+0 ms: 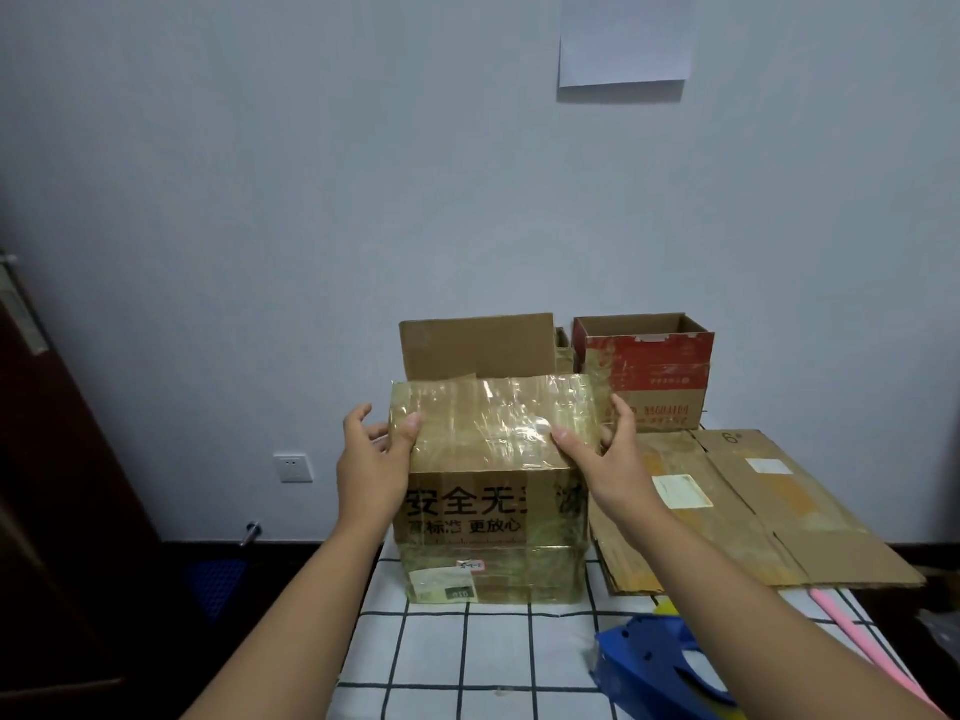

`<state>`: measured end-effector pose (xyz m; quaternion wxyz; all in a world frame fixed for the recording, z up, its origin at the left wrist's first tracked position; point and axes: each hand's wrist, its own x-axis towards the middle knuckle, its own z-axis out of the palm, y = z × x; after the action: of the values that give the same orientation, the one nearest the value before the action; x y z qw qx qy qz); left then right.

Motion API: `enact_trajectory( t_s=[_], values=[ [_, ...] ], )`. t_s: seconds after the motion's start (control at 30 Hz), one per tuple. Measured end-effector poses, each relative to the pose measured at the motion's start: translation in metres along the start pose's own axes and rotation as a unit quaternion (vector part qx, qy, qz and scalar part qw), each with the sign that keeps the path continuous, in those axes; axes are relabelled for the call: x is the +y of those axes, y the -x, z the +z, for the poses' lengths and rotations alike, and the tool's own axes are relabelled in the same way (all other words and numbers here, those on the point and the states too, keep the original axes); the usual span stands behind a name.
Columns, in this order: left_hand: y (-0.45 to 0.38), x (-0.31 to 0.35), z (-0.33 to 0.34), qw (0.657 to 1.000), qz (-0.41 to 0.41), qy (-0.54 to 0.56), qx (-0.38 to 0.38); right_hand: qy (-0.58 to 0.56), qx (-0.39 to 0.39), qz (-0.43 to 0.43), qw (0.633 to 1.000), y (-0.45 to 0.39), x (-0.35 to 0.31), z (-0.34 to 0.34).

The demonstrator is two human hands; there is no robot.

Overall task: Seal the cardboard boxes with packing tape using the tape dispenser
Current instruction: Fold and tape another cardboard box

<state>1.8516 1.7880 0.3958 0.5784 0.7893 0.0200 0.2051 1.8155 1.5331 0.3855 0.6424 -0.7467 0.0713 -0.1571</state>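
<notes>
A taped cardboard box (493, 517) with black printed characters stands on the checked table (467, 662). Its top is shut and covered in shiny tape. My left hand (371, 459) grips the box's upper left corner, thumb on top. My right hand (605, 454) holds the upper right corner, thumb pressing the taped top. A blue tape dispenser (654, 662) lies on the table at the lower right, apart from both hands.
Behind stand an open brown box (478, 345) and an open red-and-brown box (644, 366). Flattened cardboard (737, 511) lies to the right. A pink stick (878, 657) runs along the right edge. A dark door (52, 459) is on the left.
</notes>
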Motion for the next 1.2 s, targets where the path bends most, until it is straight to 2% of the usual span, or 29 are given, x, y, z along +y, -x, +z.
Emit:
enact_trajectory(
  t_s=[0.17, 0.3, 0.37, 0.47, 0.57, 0.67, 0.8, 0.97, 1.07, 1.2],
  values=[
    [-0.003, -0.008, 0.002, 0.998, 0.007, -0.058, 0.012, 0.024, -0.007, -0.01, 1.0, -0.003, 0.001, 0.005],
    [-0.008, -0.006, 0.002, 0.996, 0.021, -0.078, -0.032, 0.085, -0.006, -0.038, 0.996, -0.004, -0.005, 0.007],
    [-0.012, -0.003, 0.001, 0.99, 0.042, -0.124, -0.051, 0.118, -0.025, -0.054, 0.991, -0.005, -0.008, 0.005],
    [-0.027, 0.011, 0.0, 0.958, 0.097, -0.258, -0.08, 0.154, -0.054, -0.061, 0.985, -0.006, -0.009, 0.003],
    [-0.046, 0.03, 0.006, 0.896, 0.189, -0.384, -0.115, 0.171, -0.06, -0.062, 0.982, -0.006, -0.009, 0.002],
    [-0.064, 0.047, 0.021, 0.863, 0.261, -0.417, -0.111, 0.176, -0.066, -0.055, 0.981, -0.007, -0.01, 0.002],
    [-0.083, 0.053, 0.038, 0.845, 0.241, -0.459, -0.129, 0.172, -0.07, -0.042, 0.982, -0.007, -0.012, 0.003],
    [-0.07, 0.044, 0.038, 0.849, 0.223, -0.456, -0.15, 0.166, -0.075, -0.031, 0.983, -0.007, -0.014, 0.001],
    [-0.051, 0.038, 0.032, 0.852, 0.168, -0.448, -0.215, 0.159, -0.058, -0.041, 0.985, -0.006, -0.013, 0.002],
    [-0.035, 0.028, 0.026, 0.827, 0.135, -0.463, -0.288, 0.183, -0.081, -0.048, 0.979, -0.006, -0.018, 0.005]
  ],
)
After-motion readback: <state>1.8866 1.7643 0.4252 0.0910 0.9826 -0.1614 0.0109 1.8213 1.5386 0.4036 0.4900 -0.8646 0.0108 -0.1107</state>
